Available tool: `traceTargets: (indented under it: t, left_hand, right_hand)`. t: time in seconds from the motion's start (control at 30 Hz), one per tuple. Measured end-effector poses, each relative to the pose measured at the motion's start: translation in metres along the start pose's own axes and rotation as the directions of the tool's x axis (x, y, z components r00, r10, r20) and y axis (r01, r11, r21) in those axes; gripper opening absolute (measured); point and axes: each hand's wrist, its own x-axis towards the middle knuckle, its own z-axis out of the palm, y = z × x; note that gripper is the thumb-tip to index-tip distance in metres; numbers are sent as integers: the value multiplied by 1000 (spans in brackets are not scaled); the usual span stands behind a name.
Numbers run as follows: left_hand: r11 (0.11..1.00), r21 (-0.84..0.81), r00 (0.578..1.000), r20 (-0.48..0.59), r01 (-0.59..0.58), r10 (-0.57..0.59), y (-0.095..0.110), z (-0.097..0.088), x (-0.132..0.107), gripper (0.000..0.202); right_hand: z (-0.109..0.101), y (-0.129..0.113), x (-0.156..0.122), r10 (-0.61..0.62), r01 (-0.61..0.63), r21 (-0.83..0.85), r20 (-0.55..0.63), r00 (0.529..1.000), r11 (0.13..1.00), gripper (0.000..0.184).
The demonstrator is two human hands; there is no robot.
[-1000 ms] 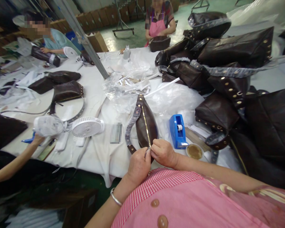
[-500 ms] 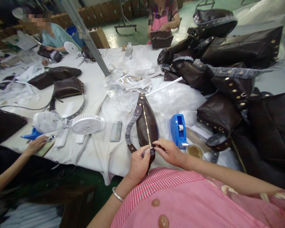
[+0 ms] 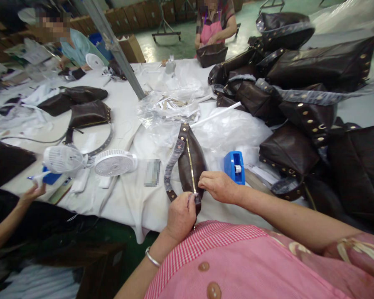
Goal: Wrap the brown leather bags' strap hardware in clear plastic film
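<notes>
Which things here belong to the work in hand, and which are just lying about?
In use, it seems:
dark bag with gold zip
left hand, gripping its near end
right hand, close by

Apparently just lying about:
blue tape dispenser
white fans
plastic sheeting

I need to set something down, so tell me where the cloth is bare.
Bare cloth shows between the metal post and the strapped bag on the left. A creased patch lies between the rightmost fan and the left hand. It's crowded at right with piled bags, and just beyond the middle bag with plastic wrap.
</notes>
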Motion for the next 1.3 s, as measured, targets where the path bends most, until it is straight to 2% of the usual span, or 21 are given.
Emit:
traceTargets:
  t: [0.1,0.23,0.4,0.67,0.83,0.93,1.07,1.17,1.3]
  left_hand:
    - [997,34,998,-5,-63,63,1,0,2,21]
    - [994,48,995,9,-103,103,-1,3,2,20]
    - [991,59,993,41,-117,114,-3,3,1,20]
    - [992,80,995,34,-98,96,-1,0,2,19]
    - [962,259,994,85,-91,72,-1,0,4,25]
    - [926,339,983,136,-166,127,-1,-1,5,26]
    - [907,348,967,178,-237,184,0,-3,6,24]
    - [924,333,977,163,-186,137,1,-4,7,26]
    - [970,239,993,117,-55,27,6,-3,9,29]
  right_hand:
    - [-4,3,4,7,-8,36,13,1000,999,20]
    - [1,9,3,-17,12,96,53,998,995,24]
    - [8,14,3,-68,62,54,98,993,997,30]
    - [5,14,13,-188,191,-5,158,969,982,17]
    - [2,6,17,-122,137,-66,193,974,988,15]
    - [0,3,21,-67,94,-115,222,973,989,13]
    - [-4,0,25,-79,115,-132,249,965,985,13]
    - [-7,-2,24,-91,132,-134,272,958,982,12]
    - [-5,-7,17,-54,96,-143,272,961,985,10]
